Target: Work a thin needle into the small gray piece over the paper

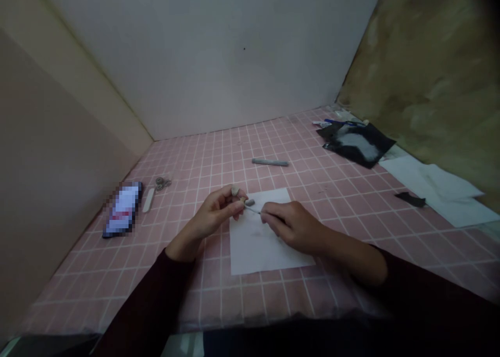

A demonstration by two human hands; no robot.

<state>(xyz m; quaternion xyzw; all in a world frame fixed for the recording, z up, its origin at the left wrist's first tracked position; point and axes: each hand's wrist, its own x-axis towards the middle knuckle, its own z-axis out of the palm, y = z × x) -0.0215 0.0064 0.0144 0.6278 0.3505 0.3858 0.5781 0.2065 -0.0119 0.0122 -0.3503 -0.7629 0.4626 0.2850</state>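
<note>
My left hand (219, 211) is raised a little above the pink checked tablecloth (195, 159), fingers curled, with grey-painted nails showing. My right hand (292, 224) rests on a white sheet of paper (258, 250) and pinches a thin grey stick-like tool (253, 209) whose tip touches a fingertip of the left hand. What the tool is exactly is too small to tell.
A grey pen-like tube (270, 162) lies behind the paper. At the left are a dark phone-sized packet (123, 209), a pale nail file (148, 199) and small metal scissors (163, 183). A black bag (357, 143) and white sheets (433, 187) lie at the right.
</note>
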